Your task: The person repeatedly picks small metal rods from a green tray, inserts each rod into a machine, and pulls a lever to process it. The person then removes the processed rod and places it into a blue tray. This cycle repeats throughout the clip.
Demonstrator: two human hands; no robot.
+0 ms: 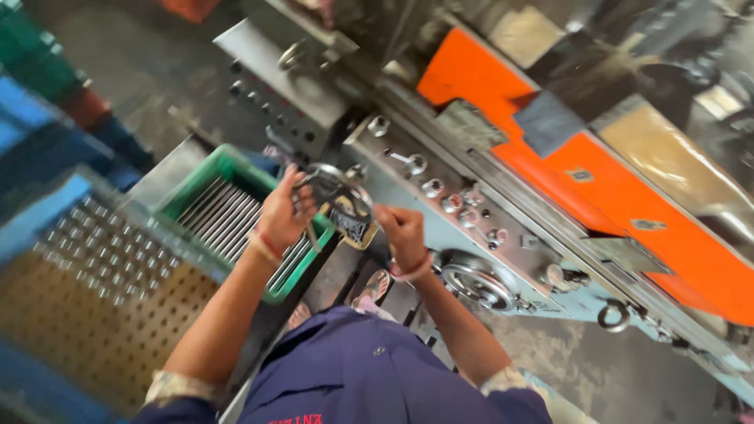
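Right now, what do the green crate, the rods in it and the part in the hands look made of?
Green crate: likely moulded plastic, matte, uniform colour. Rods: bare metal, grey with bright glints. Ring-shaped part, held by left hand and right hand: apparently steel, shiny rim, though blurred.

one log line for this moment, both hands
left hand: grips metal gauge | right hand: grips same gauge | below: green crate of rods

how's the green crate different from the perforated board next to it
The green crate has raised plastic walls and holds long silvery metal rods lying side by side; the perforated board is flat, brownish and dotted with rows of holes. The left hand is over the crate's edge; the board lies clear of both hands. Both sit left of the lathe.
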